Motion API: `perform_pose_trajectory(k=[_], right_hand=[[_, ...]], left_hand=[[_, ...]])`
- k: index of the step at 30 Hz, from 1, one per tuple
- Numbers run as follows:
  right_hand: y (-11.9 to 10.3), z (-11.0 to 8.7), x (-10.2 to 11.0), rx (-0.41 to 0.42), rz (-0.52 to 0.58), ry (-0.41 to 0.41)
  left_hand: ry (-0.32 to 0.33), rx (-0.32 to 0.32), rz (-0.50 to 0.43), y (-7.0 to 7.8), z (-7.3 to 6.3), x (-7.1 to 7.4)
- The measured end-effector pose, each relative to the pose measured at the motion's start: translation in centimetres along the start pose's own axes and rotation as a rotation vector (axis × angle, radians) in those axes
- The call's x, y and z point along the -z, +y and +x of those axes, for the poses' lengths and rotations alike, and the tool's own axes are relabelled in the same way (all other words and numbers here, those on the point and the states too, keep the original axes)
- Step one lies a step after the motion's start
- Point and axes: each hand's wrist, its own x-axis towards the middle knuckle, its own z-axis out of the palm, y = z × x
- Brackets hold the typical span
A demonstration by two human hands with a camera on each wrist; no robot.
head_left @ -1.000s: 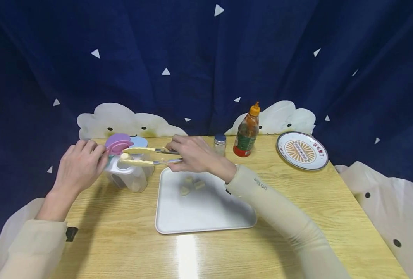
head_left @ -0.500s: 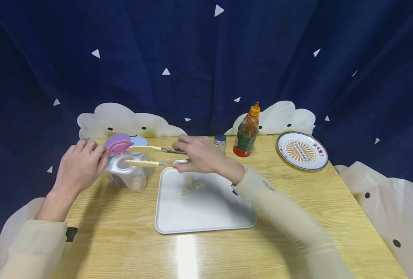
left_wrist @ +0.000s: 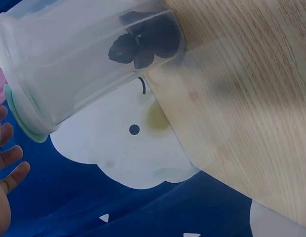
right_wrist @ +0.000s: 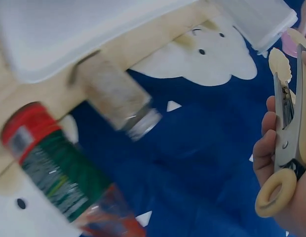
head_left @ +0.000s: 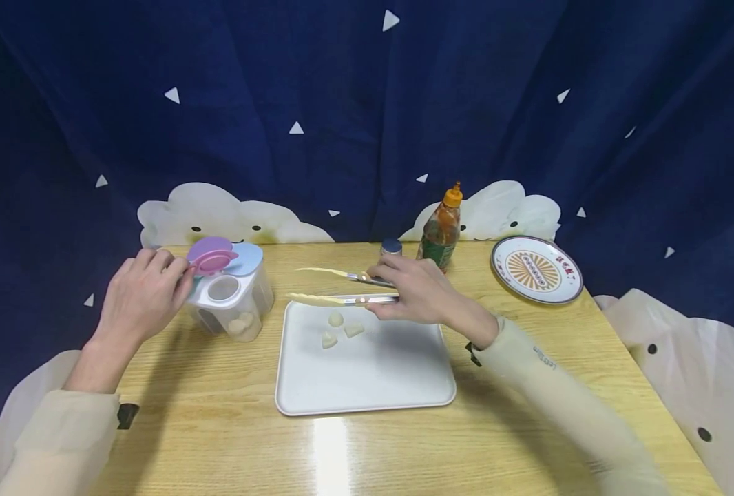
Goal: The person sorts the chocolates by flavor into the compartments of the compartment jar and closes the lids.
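Note:
My left hand (head_left: 147, 293) pinches the raised pink lid (head_left: 213, 262) of a clear compartment container (head_left: 258, 296) at the back left of the table. The compartment under that lid has a round uncovered opening, and pale chunks (head_left: 240, 324) lie at its bottom. Dark pieces (left_wrist: 140, 42) show in another compartment in the left wrist view. My right hand (head_left: 419, 289) grips metal tongs (head_left: 367, 300) with cream tips; the tips are apart with nothing between them, above the back of a white tray (head_left: 367, 382). Three pale chunks (head_left: 354, 329) lie on this tray.
Behind my right hand stand a dark-capped jar (head_left: 391, 246) and a red sauce bottle (head_left: 443, 231) with a yellow nozzle. A patterned plate (head_left: 537, 269) leans at the back right. Dark blue curtain (head_left: 342, 83) hangs beyond the table.
The tongs dropped a pale chunk through the container's opening, then my right hand drew them right, over the tray. My left hand stays on the lid.

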Motion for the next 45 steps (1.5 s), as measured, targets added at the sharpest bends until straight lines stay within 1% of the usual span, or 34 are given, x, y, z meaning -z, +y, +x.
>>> perform_pose_trajectory(k=[7, 14, 17, 20, 24, 34, 45], right_hand=[[1.5, -3.3, -0.6, -0.019, -0.045, -0.013], [2.8, -6.1, -1.9, -0.024, -0.034, -0.115], [3.2, -7.0, -2.5, -0.015, -0.030, -0.136], [3.6, -7.8, -3.1, -0.012, -0.033, -0.139], [4.0, -8.4, -3.6, -0.025, -0.027, -0.154], [4.3, -8.8, -3.8, -0.053, -0.013, -0.203], [4.0, -9.2, -3.8, -0.053, -0.014, -0.229]], left_hand=[[0.007, 0.000, 0.003, -0.1, -0.1, 0.1], [0.004, 0.000, 0.003, -0.1, -0.1, 0.0], [-0.007, 0.005, 0.004, -0.1, -0.1, -0.1], [-0.013, 0.007, 0.007, -0.1, -0.1, -0.1], [-0.018, 0.007, 0.010, 0.0, 0.0, 0.0], [-0.011, -0.005, 0.011, -0.1, 0.1, 0.0], [-0.013, 0.001, 0.012, -0.1, 0.2, 0.0]])
